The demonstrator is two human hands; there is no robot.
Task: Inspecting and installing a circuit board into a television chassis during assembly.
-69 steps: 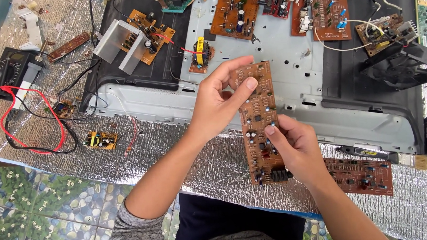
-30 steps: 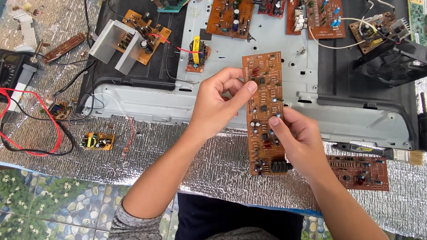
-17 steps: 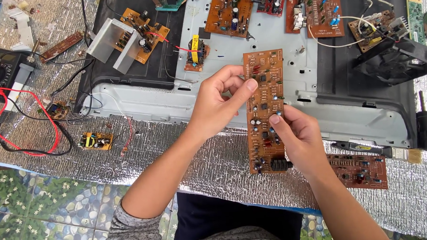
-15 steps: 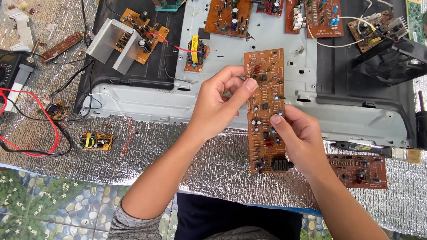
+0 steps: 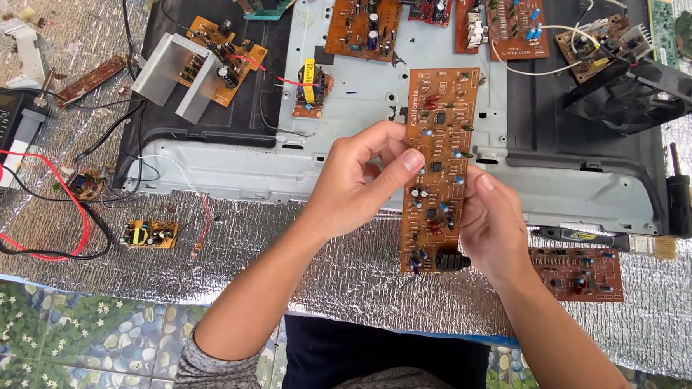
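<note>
Over by the left edge of the foil-covered table, a looped red wire is lying beside a small yellow-cored board. The left hand is pinching the long brown circuit board along its left edge, thumb on the face. The right hand is gripping its right edge, fingers behind, holding it upright above the grey metal chassis. A red board is lying nearer the right edge.

One head cam only — looks steeply down from close above onto the foil-covered bench, person's lap at bottom edge.
</note>
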